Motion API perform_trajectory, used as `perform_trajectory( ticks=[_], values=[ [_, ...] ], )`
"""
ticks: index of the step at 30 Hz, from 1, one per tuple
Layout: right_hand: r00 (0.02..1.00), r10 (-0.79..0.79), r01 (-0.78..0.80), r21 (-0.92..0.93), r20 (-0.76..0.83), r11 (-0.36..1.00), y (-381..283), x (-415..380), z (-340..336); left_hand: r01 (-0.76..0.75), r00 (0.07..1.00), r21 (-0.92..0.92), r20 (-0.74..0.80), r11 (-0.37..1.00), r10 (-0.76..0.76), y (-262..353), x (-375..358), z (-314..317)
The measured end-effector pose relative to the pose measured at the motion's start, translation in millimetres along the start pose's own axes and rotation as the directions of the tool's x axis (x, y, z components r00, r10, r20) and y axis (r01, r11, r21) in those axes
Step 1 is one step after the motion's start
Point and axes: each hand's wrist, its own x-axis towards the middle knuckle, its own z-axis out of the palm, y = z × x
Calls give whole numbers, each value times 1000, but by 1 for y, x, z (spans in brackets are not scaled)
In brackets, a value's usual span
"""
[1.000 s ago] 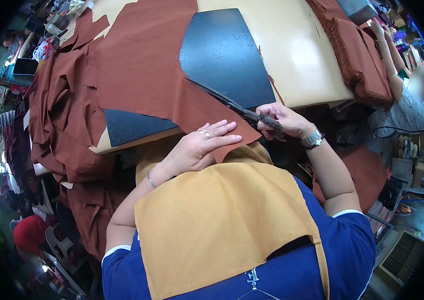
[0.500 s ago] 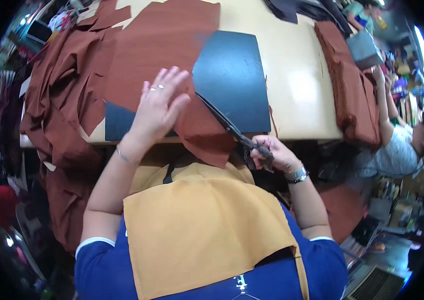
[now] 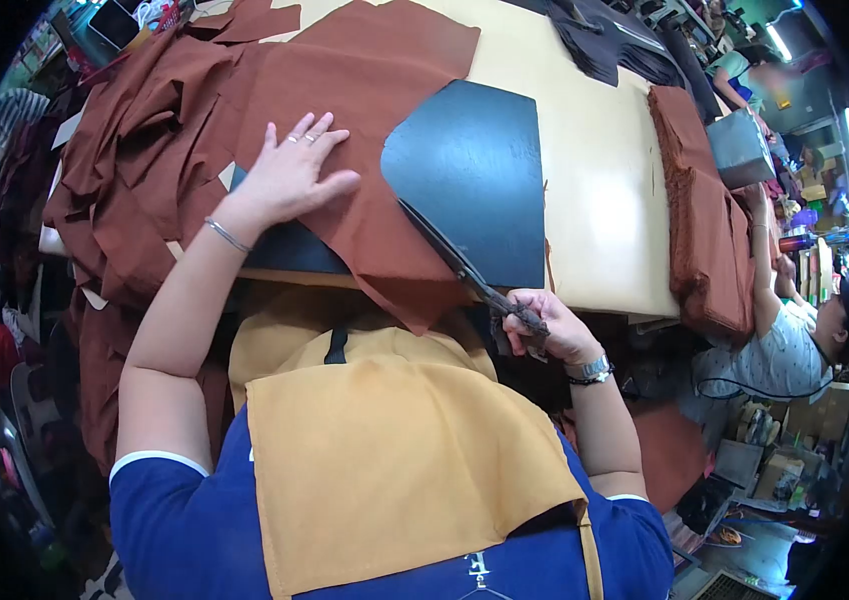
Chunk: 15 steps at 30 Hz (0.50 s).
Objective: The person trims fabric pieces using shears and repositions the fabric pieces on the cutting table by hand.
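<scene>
My left hand (image 3: pixel 297 172) is open, palm down with fingers spread, on or just over a rust-brown fabric piece (image 3: pixel 345 85). My right hand (image 3: pixel 557 326) grips the handles of large dark scissors (image 3: pixel 457 262) at the table's front edge. Their blades point up and left along the fabric's cut edge. Beneath the fabric lies a dark blue-grey board (image 3: pixel 475 165), bare on its right side. A corner of the fabric hangs over the front edge, left of the scissors.
Crumpled rust-brown cloth (image 3: pixel 135 170) covers the table's left end. A thick stack of rust-brown fabric (image 3: pixel 700 220) stands at the right, with dark cloth (image 3: pixel 605 40) at the back. A co-worker (image 3: pixel 780 340) sits beyond the stack, near a grey box (image 3: pixel 742 150).
My left hand has shifted slightly left, its fingers spread wider. The scissors stay in my right hand, at nearly the same angle. The whole view has shifted a little.
</scene>
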Motion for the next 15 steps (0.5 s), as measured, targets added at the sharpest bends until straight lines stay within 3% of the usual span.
perform_trajectory(
  ticks=[3, 15],
  values=[
    [1000, -11, 10, 55, 22, 998, 12, 6, -9, 57, 998, 27, -26, 998, -56, 24, -8, 4],
    [992, -37, 34, 27, 120, 999, -7, 6, -15, -11, 999, 41, 32, 999, 10, 5, -12, -5]
  ],
)
